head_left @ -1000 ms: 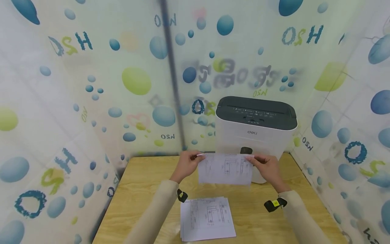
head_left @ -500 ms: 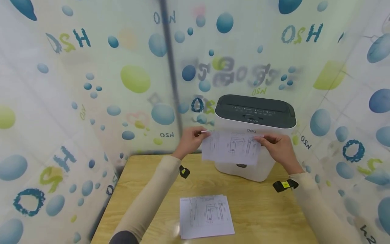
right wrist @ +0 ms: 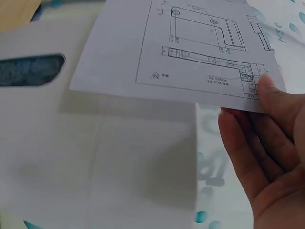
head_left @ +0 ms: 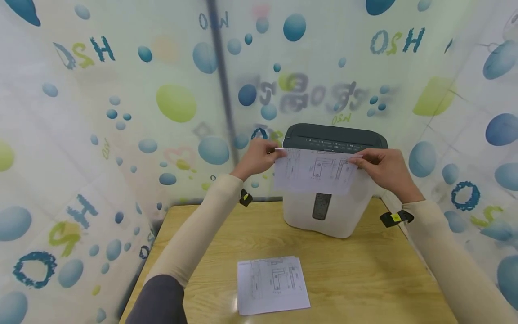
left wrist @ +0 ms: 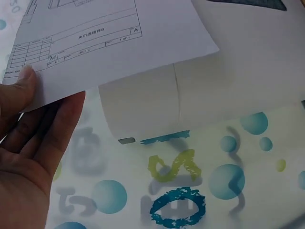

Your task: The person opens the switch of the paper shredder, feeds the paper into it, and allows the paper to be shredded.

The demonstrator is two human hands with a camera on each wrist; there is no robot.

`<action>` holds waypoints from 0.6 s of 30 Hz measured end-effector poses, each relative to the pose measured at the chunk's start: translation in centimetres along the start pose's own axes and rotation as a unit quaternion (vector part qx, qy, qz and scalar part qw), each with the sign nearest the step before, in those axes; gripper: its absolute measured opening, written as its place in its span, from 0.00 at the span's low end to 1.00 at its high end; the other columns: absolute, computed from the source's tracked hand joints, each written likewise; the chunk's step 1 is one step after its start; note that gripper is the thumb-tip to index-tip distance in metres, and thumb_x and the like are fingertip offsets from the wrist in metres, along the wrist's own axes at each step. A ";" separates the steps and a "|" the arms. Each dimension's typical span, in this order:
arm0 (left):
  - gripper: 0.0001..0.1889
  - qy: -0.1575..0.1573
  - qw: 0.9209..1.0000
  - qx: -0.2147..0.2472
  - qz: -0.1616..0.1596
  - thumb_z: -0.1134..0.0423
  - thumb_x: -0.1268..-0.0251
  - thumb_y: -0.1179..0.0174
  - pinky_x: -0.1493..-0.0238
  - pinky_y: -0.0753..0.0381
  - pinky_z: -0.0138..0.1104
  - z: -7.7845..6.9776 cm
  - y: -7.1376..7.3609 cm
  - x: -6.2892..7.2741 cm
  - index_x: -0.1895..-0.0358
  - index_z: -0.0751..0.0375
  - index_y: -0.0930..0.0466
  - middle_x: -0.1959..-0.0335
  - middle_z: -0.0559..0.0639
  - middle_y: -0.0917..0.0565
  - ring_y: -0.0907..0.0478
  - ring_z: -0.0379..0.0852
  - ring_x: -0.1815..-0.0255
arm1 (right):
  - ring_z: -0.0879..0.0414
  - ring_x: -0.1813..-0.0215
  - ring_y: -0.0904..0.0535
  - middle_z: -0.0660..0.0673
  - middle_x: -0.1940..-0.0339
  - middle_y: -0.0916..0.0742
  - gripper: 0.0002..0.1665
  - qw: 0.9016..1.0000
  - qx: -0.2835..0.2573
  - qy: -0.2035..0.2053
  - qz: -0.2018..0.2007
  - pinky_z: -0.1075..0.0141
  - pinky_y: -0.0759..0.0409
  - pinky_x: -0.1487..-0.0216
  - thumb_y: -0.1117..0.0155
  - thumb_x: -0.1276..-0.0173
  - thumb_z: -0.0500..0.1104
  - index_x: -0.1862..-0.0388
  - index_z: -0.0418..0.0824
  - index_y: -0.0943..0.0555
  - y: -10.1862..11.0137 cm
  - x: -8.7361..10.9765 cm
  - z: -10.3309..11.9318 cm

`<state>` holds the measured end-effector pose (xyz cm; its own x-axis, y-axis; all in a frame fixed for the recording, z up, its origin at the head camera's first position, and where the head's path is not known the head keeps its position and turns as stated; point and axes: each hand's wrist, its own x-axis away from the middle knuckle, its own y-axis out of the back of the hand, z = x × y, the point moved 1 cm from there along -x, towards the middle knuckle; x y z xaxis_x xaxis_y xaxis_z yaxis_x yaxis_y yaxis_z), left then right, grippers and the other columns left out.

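Note:
A sheet of paper (head_left: 313, 173) with a printed technical drawing is held up by both hands in front of the paper shredder (head_left: 328, 135). My left hand (head_left: 259, 157) pinches its left upper corner between thumb and fingers. At the right upper corner, my right hand (head_left: 386, 171) pinches it the same way. The sheet hides part of the shredder's white front and the near edge of its dark top. In the left wrist view the paper (left wrist: 109, 47) shows a title block under the left thumb. The right wrist view has the right thumb pressing the drawing's edge (right wrist: 200, 57).
A stack of printed sheets (head_left: 273, 285) lies on the wooden table (head_left: 344, 270) near its front. The shredder stands at the table's back right, close to a curtain (head_left: 182, 67) patterned with bubbles that surrounds the table.
Both hands have raised the sheet from low over the table to the height of the shredder's top edge, moving slightly right. The stack stays in place.

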<state>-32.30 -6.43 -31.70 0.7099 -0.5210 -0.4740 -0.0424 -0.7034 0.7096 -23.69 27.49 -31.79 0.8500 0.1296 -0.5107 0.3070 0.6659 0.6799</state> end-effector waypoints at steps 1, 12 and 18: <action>0.14 0.001 1.000 -0.006 0.007 0.59 0.25 0.37 0.73 0.38 0.32 -0.1 0.1 -0.4 0.73 0.57 0.14 0.86 0.47 0.29 0.40 0.42 0.83 | 0.56 0.70 0.14 0.40 0.66 0.08 0.09 1.000 0.004 0.008 0.005 0.73 0.26 0.72 0.30 0.28 0.44 0.56 0.42 0.09 0.4 -0.2 0.1; 0.10 -0.021 0.997 -0.013 0.068 0.60 0.23 0.40 0.69 0.25 0.33 -0.8 1.3 -3.9 0.66 0.55 0.13 0.66 0.50 0.11 0.18 0.41 0.74 | 0.60 0.80 0.24 0.41 0.69 0.08 0.07 0.997 0.071 0.036 0.022 0.68 0.35 0.78 0.29 0.29 0.43 0.59 0.41 0.09 3.3 -2.7 0.6; 0.09 -0.032 0.996 -0.014 0.087 0.62 0.22 0.42 0.67 0.26 0.33 -1.7 2.4 -6.2 0.58 0.55 0.11 0.60 0.50 0.09 0.17 0.43 0.68 | 0.63 0.75 0.20 0.39 0.66 0.08 0.09 0.997 0.078 0.019 0.019 0.72 0.32 0.75 0.29 0.29 0.46 0.58 0.41 0.09 5.0 -3.7 0.9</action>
<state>-35.62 -4.09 -26.14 0.6473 -0.6641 -0.3741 -0.1405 -0.5863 0.7978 -24.92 29.70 -26.08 0.8464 0.1817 -0.5007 0.3405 0.5383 0.7709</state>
